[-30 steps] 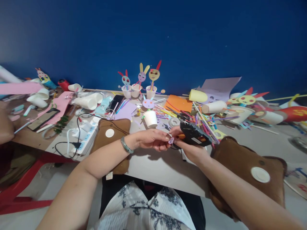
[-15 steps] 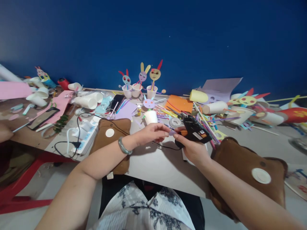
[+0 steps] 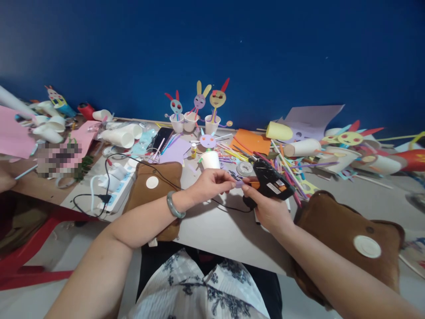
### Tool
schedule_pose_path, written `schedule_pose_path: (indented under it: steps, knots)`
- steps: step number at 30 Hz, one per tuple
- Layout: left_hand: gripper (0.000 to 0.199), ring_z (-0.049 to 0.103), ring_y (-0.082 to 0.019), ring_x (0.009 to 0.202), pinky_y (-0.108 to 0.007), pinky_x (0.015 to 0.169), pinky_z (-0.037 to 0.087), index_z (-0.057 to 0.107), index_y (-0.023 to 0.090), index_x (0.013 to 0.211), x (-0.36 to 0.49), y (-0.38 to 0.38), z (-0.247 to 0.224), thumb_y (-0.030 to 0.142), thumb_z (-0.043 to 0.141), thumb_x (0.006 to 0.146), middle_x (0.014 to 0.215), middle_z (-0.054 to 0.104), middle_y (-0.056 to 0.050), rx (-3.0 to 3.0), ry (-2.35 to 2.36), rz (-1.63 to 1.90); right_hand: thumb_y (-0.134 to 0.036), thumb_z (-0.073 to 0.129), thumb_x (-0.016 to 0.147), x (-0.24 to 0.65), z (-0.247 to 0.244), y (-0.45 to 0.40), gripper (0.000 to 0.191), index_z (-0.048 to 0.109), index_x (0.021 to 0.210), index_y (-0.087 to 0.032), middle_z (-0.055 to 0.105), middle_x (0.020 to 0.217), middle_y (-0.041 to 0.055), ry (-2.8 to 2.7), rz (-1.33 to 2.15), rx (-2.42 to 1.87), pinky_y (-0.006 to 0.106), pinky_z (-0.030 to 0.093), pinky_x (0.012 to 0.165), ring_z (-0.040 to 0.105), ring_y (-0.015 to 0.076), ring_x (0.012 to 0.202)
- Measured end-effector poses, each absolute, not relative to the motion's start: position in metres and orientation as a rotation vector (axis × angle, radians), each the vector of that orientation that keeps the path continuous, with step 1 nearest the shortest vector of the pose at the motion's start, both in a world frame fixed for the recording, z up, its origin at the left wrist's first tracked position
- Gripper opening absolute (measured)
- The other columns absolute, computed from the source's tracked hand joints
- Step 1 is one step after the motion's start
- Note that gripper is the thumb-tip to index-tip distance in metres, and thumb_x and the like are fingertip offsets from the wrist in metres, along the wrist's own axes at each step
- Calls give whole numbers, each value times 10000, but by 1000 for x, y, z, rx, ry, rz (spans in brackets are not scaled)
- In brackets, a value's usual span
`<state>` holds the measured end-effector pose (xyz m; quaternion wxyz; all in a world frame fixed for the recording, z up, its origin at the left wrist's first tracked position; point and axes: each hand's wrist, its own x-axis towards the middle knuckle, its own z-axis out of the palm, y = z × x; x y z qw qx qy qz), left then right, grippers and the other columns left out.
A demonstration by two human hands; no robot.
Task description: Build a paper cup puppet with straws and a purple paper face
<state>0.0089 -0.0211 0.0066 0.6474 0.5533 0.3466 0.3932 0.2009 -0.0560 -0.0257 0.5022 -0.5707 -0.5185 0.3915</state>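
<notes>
Between my two hands is a small purple paper piece point(image 3: 238, 184). My left hand point(image 3: 212, 185), closed in a pinch, grips its left side. The thumb and forefinger of my right hand point(image 3: 270, 210) meet its right side. A black glue gun point(image 3: 272, 179) with an orange trigger is also in my right hand; my other fingers are hidden behind it. Its cord runs left under my left wrist. Just beyond my left hand stands a white paper cup point(image 3: 210, 160) with a purple rabbit-like head point(image 3: 207, 141) above it.
Three cup figures point(image 3: 191, 121) line the blue wall. Paper straws point(image 3: 232, 155), a tape roll point(image 3: 245, 169) and orange paper point(image 3: 251, 141) lie behind my hands. Brown cushions point(image 3: 348, 248) lie at both sides, with a power strip point(image 3: 124, 186) to the left. Another person's hand point(image 3: 6, 177) is at far left.
The view has shifted slightly, moving the cups and figures a little to the right in the picture. Both hands keep nearly the same grip on the purple piece.
</notes>
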Motion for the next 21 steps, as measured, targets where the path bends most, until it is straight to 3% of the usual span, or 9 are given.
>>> schedule_pose_path:
  steps: [5,8,12,21]
  knots:
    - [273,507,-69,554,-230,577,417,640,133,667,4,-15,6,344,799,736,585,588,19,1210,869,1007,-545,631,917,200,-11,-63,335,682,927,-214,597,627,-5,-1428,840,-1298,332,497,602,578,181,600]
    - [271,512,-71,570,-230,594,422,611,139,625,0,-11,4,323,766,747,591,595,8,1176,868,1100,-512,611,933,202,-7,-69,301,673,926,-218,600,633,2,-1561,751,-1272,331,506,589,582,180,584]
    - [233,500,-65,560,-228,583,411,614,138,629,-1,-8,3,296,750,734,591,596,7,1129,857,1179,-482,628,911,203,-4,-72,256,665,885,-230,662,689,27,-1736,572,-1285,362,564,691,655,210,658]
    - [258,481,-56,531,-220,554,387,594,139,616,-1,-9,4,302,757,731,566,583,13,1113,845,1166,-452,617,910,200,1,-69,249,615,785,-236,664,699,33,-1846,535,-1295,333,560,630,641,202,640]
